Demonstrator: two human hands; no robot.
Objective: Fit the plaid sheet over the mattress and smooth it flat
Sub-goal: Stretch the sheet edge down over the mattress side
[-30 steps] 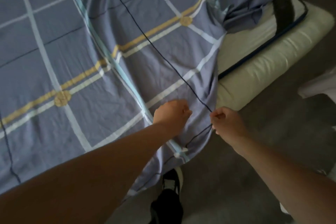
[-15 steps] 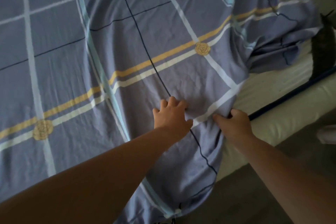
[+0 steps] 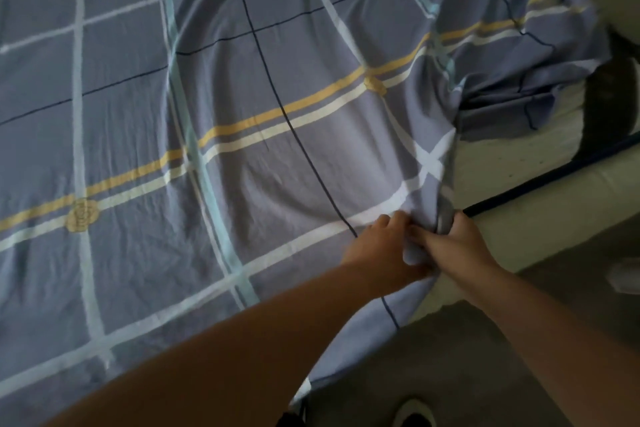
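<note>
grey floor (image 3: pixel 519 350) shows at the lower right beside the bed, with a dark shoe (image 3: pixel 414 414) at the bottom edge. on the bed lies the plaid sheet (image 3: pixel 242 149), blue-grey with white and pale blue bands, thin dark lines and a yellow stripe carrying small round yellow motifs. it covers most of the mattress (image 3: pixel 540 198), lying fairly flat on the left with fine creases, while at the upper right it is bunched in loose folds, leaving the pale mattress top and its dark piping bare near the right edge. a dark object (image 3: pixel 606 104) sits at that bare corner, too blurred to identify. the left hand (image 3: pixel 377 250) and right hand (image 3: pixel 457 243) meet at the mattress edge, fingers curled tight around a gathered fold of the sheet, which hangs down over the side below them.
</note>
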